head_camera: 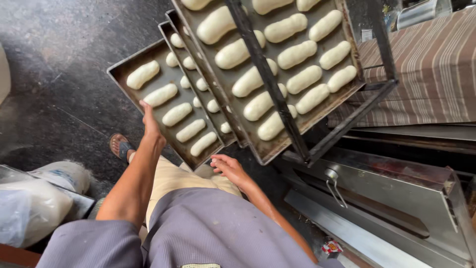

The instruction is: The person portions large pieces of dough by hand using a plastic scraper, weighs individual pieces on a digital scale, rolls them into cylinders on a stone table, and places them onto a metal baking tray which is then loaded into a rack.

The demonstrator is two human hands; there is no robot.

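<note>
The rack [277, 99], a dark metal frame, stands beside a steel oven [396, 198] and carries several trays of unbaked dough rolls stacked one above another. The top tray [347, 30] sits fully in the rack with three rows of pale oblong rolls. Two middle trays [218, 106] show only their left edges and a line of small rolls each.

The lowest tray [130, 82] juts out of the rack furthest to the left, over the dark floor [59, 74]. It holds one visible row of five rolls [176, 114] running along its length.

The left hand [148, 121] is pressed against the near long edge of the lowest tray, fingers closed on the rim about midway along it; the arm is stretched out straight. The right hand [225, 166] is at the tray's near corner, just below the rack's front edge, fingers half curled. Whether it is gripping the corner or only touching it cannot be told from here.

The person wears a grey shirt and tan trousers; a foot in a sandal [120, 146] rests on the floor under the tray's left edge. White sacks [39, 198] lie on the floor well left of the rack. A striped cloth [431, 64] covers a surface to the right of the rack.
</note>
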